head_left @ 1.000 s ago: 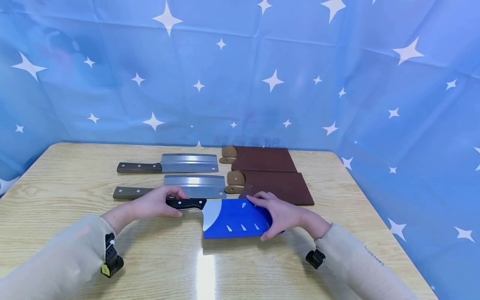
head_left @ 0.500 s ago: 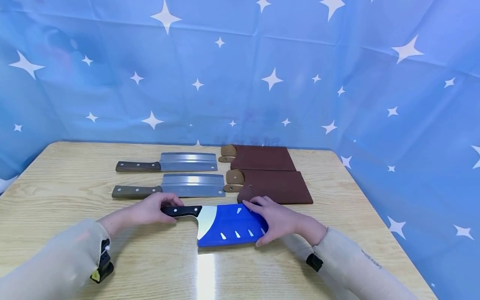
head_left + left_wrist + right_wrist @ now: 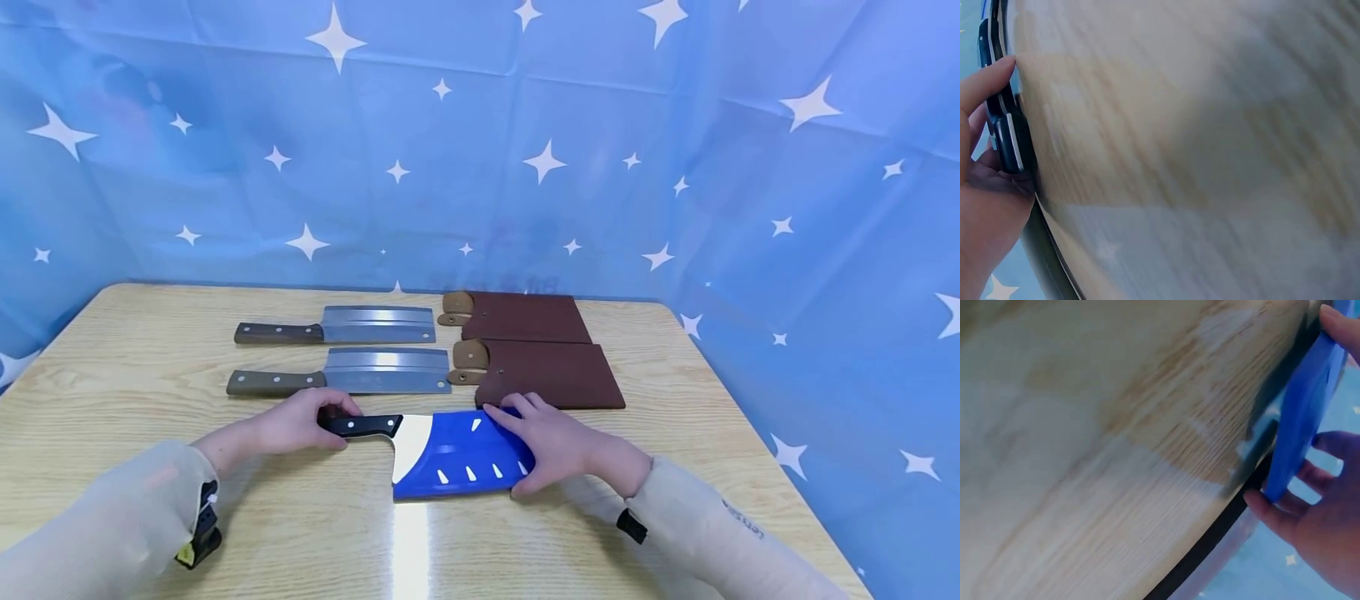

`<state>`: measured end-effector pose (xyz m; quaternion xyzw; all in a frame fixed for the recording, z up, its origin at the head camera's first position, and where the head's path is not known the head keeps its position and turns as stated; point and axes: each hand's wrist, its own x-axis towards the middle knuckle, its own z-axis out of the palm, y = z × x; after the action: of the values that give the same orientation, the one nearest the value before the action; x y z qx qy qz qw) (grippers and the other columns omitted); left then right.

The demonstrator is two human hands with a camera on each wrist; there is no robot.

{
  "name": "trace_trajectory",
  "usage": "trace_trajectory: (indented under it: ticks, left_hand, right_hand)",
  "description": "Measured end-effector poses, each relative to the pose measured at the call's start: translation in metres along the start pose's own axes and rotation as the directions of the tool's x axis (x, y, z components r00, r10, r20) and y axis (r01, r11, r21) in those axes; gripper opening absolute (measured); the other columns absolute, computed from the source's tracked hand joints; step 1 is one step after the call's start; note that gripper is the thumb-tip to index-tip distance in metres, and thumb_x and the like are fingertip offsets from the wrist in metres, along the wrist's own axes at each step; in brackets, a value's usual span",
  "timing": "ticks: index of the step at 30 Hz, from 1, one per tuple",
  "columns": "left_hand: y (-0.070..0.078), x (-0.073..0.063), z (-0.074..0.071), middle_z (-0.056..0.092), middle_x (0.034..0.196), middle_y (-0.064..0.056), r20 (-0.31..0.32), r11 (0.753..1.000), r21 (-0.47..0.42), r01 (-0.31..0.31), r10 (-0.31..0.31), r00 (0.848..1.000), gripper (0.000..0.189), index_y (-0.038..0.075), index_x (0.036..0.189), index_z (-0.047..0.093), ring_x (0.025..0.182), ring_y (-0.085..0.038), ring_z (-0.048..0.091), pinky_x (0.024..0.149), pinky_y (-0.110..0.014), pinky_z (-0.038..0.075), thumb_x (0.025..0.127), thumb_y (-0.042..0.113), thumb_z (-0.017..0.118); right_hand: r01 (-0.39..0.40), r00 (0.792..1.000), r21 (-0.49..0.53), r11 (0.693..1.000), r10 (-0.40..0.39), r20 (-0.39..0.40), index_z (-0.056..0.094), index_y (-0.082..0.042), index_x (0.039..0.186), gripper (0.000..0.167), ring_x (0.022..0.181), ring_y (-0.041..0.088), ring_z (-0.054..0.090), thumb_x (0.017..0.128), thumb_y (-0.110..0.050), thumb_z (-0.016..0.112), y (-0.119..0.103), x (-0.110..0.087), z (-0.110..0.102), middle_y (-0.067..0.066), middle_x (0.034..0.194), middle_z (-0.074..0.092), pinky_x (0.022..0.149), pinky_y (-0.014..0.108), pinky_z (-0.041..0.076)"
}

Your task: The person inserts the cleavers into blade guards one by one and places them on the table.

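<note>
My left fingers [image 3: 341, 399] grasp the black handle [image 3: 369, 426], right fingers [image 3: 507, 420] the blue blade guard [image 3: 467, 454]; one cleaver [image 3: 410, 442] seemingly covered, two bare cleavers [image 3: 386, 382] [image 3: 378, 333] beside brown sheaths [image 3: 558, 375] [image 3: 528, 317] likely left.

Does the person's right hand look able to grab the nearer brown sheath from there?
Probably yes, once it lets go: the right hand grips the blue cover, but the nearer brown sheath lies just beyond it and nothing seems to rest on top.
</note>
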<state>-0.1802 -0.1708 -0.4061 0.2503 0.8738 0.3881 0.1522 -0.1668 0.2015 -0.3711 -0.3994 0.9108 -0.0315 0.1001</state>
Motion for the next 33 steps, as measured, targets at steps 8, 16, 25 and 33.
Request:
trace_trajectory:
  ticks: [8, 16, 25, 33]
  left_hand:
    - [0.000, -0.002, 0.002, 0.060, 0.092, -0.003, -0.004, 1.000, -0.006, -0.021, 0.021, 1.000, 0.032, 0.007, 0.104, 0.064, 0.083, -0.012, 0.051, 0.072, -0.024, 0.045, 0.075, 0.012, 0.075]
    - [0.001, -0.003, 0.000, 0.060, 0.092, -0.003, 0.005, 1.000, -0.007, -0.004, 0.004, 1.000, 0.031, 0.007, 0.104, 0.063, 0.083, -0.014, 0.051, 0.072, -0.024, 0.045, 0.076, 0.012, 0.074]
    - [0.003, -0.005, -0.001, 0.061, 0.094, -0.002, -0.005, 1.000, -0.001, -0.007, 0.007, 1.000, 0.031, 0.008, 0.104, 0.064, 0.085, -0.014, 0.053, 0.073, -0.025, 0.045, 0.076, 0.012, 0.075]
    - [0.012, -0.010, -0.024, 0.064, 0.103, -0.009, -0.053, 1.000, -0.014, -0.027, 0.027, 0.998, 0.035, 0.003, 0.110, 0.062, 0.093, -0.019, 0.057, 0.077, -0.026, 0.048, 0.080, 0.019, 0.072]
  right_hand:
    - [0.010, 1.000, -0.076, 0.997, -0.010, -0.001, 0.030, -0.008, 0.146, 0.106, 0.119, 0.025, 0.043, 0.064, -0.058, 0.074, 0.001, 0.000, 0.001, 0.009, 0.137, 0.042, 0.099, 0.041, 0.040]
    - [-0.014, 0.999, -0.063, 0.998, 0.017, 0.039, 0.035, -0.006, 0.143, 0.100, 0.124, 0.025, 0.040, 0.066, -0.056, 0.074, 0.000, 0.000, 0.002, 0.008, 0.139, 0.044, 0.102, 0.041, 0.039]
    - [-0.022, 0.999, -0.077, 0.997, 0.025, 0.044, 0.038, -0.007, 0.142, 0.099, 0.124, 0.025, 0.040, 0.066, -0.060, 0.073, 0.000, -0.002, 0.000, 0.010, 0.139, 0.041, 0.100, 0.040, 0.041]
    - [-0.047, 0.999, 0.088, 0.995, 0.048, -0.020, 0.042, -0.012, 0.141, 0.089, 0.121, 0.026, 0.042, 0.071, -0.060, 0.070, 0.013, -0.004, -0.016, 0.008, 0.135, 0.046, 0.097, 0.045, 0.041]
